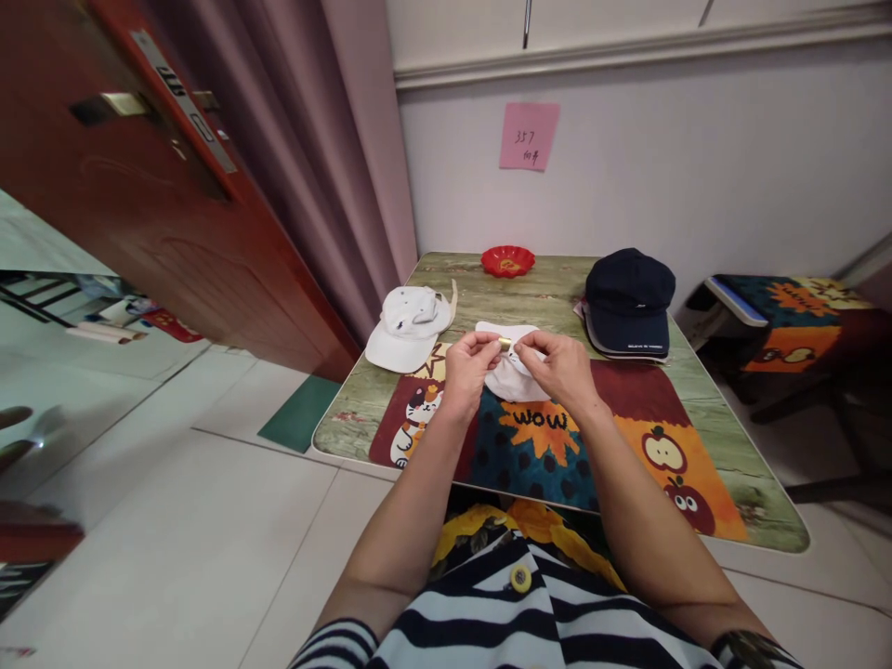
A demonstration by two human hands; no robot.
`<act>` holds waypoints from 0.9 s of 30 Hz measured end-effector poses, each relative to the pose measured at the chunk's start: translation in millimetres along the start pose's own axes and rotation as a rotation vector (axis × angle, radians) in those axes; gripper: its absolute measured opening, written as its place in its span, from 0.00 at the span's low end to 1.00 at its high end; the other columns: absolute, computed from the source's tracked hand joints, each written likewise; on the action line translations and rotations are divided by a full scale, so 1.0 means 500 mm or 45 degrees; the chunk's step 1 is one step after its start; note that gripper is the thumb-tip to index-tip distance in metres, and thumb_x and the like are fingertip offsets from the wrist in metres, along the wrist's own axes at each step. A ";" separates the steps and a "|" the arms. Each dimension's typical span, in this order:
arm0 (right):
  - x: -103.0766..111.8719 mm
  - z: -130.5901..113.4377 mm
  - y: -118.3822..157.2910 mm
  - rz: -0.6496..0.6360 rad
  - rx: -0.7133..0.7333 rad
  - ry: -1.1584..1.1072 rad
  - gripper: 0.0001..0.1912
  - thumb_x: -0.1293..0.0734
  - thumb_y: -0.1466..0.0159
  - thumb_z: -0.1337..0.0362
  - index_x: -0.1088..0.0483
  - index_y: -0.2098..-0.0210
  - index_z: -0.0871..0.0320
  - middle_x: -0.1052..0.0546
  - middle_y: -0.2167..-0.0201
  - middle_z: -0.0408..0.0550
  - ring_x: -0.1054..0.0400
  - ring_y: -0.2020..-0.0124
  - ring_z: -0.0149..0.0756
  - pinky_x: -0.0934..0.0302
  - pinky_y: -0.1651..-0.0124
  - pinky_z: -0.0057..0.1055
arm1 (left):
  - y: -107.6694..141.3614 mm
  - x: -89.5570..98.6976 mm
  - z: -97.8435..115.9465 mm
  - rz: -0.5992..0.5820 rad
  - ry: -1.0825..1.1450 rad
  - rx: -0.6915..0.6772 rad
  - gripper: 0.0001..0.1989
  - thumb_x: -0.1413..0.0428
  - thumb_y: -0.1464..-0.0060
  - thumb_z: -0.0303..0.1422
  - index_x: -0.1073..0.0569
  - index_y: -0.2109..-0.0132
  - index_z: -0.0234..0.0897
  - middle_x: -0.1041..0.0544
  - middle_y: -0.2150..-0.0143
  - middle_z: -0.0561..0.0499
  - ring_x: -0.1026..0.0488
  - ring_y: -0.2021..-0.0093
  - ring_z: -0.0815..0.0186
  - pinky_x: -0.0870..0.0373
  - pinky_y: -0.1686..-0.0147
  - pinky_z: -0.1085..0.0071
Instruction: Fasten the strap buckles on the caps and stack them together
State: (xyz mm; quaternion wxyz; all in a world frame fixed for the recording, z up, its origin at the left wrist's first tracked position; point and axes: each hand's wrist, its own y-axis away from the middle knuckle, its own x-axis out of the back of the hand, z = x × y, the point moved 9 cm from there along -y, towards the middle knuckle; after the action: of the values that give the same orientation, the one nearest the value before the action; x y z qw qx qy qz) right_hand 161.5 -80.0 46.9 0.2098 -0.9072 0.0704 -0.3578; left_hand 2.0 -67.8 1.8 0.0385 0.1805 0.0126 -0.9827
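Note:
In the head view a white cap (pixel 519 383) lies on the printed mat, beneath and between my two hands. My left hand (pixel 472 364) is closed in a pinch on a small shiny gold-coloured piece (pixel 505 344), held over the cap. Close to its right end, my right hand (pixel 557 365) has thumb and forefinger pressed together; what they pinch is too small to make out. Whether the gold piece is joined to the cap cannot be told. Another white cap (pixel 413 325), with a small dark logo and a loose strap, rests left of my hands.
Stacked caps with a dark navy one (pixel 631 302) on top sit at the table's right. A red scalloped dish (pixel 508 262) stands near the back edge. The colourful mat (pixel 536 465) covers the table's front. A wooden door (pixel 229 214) is at left, a covered stool (pixel 801 307) at right.

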 end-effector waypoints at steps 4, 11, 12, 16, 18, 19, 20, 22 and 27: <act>-0.006 0.008 -0.001 -0.013 -0.014 -0.045 0.16 0.36 0.36 0.54 0.20 0.68 0.54 0.19 0.72 0.45 0.33 0.75 0.35 0.48 0.68 0.31 | 0.001 -0.003 -0.007 -0.003 0.003 0.053 0.11 0.31 0.56 0.33 0.22 0.66 0.34 0.23 0.74 0.53 0.29 0.75 0.73 0.33 0.69 0.75; -0.015 0.011 -0.001 -0.069 -0.033 -0.120 0.16 0.36 0.35 0.53 0.20 0.68 0.54 0.19 0.72 0.45 0.32 0.74 0.36 0.47 0.68 0.31 | -0.002 0.005 -0.021 0.028 0.016 0.099 0.11 0.31 0.55 0.32 0.23 0.65 0.33 0.21 0.73 0.51 0.28 0.75 0.72 0.32 0.68 0.74; -0.013 0.011 -0.002 -0.074 -0.035 -0.120 0.16 0.36 0.36 0.52 0.20 0.67 0.54 0.19 0.71 0.45 0.32 0.74 0.36 0.47 0.68 0.31 | -0.003 0.008 -0.019 0.040 0.014 0.091 0.10 0.32 0.54 0.31 0.22 0.65 0.33 0.21 0.73 0.51 0.28 0.75 0.72 0.32 0.68 0.74; -0.011 0.031 0.001 -0.106 -0.116 -0.185 0.15 0.32 0.39 0.51 0.21 0.61 0.54 0.20 0.74 0.45 0.34 0.76 0.35 0.48 0.70 0.31 | -0.007 0.012 -0.012 0.056 0.006 0.072 0.08 0.33 0.53 0.30 0.23 0.65 0.33 0.21 0.74 0.50 0.28 0.76 0.72 0.32 0.69 0.74; -0.010 0.045 0.003 -0.103 -0.150 -0.251 0.14 0.32 0.39 0.53 0.22 0.62 0.55 0.21 0.74 0.45 0.34 0.76 0.35 0.47 0.70 0.30 | -0.007 0.011 -0.012 0.041 -0.002 0.078 0.08 0.33 0.54 0.30 0.22 0.66 0.33 0.21 0.74 0.50 0.28 0.76 0.72 0.32 0.69 0.74; -0.009 0.049 0.004 -0.092 -0.154 -0.271 0.14 0.33 0.40 0.53 0.23 0.63 0.56 0.21 0.74 0.45 0.33 0.75 0.35 0.46 0.70 0.30 | -0.006 0.009 -0.013 0.031 -0.004 0.082 0.09 0.33 0.54 0.31 0.22 0.65 0.33 0.21 0.73 0.50 0.28 0.76 0.72 0.32 0.69 0.74; -0.006 0.053 0.004 -0.081 -0.151 -0.278 0.13 0.33 0.39 0.54 0.22 0.65 0.56 0.21 0.74 0.46 0.32 0.74 0.36 0.46 0.69 0.30 | -0.005 0.007 -0.013 0.017 -0.004 0.087 0.09 0.32 0.54 0.31 0.22 0.65 0.33 0.20 0.73 0.50 0.28 0.76 0.72 0.32 0.69 0.74; 0.000 0.054 0.002 -0.064 -0.138 -0.271 0.13 0.34 0.39 0.55 0.22 0.67 0.56 0.21 0.73 0.46 0.32 0.73 0.36 0.46 0.69 0.30 | -0.004 0.003 -0.015 -0.018 -0.001 0.097 0.11 0.32 0.55 0.33 0.22 0.65 0.33 0.20 0.72 0.49 0.27 0.75 0.71 0.31 0.68 0.74; 0.017 0.042 -0.006 -0.095 -0.119 -0.238 0.13 0.35 0.40 0.56 0.22 0.70 0.56 0.23 0.75 0.43 0.37 0.76 0.33 0.49 0.70 0.31 | -0.003 -0.005 -0.018 -0.114 -0.008 0.119 0.13 0.31 0.57 0.33 0.22 0.64 0.33 0.19 0.72 0.48 0.27 0.76 0.71 0.31 0.69 0.74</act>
State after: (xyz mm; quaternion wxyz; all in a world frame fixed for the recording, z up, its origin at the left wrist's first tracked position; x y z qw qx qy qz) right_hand 181.9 -72.7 39.5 0.1595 -0.9474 0.0334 -0.2754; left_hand 7.3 -66.0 -5.6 -0.0141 0.1783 -0.0251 -0.9836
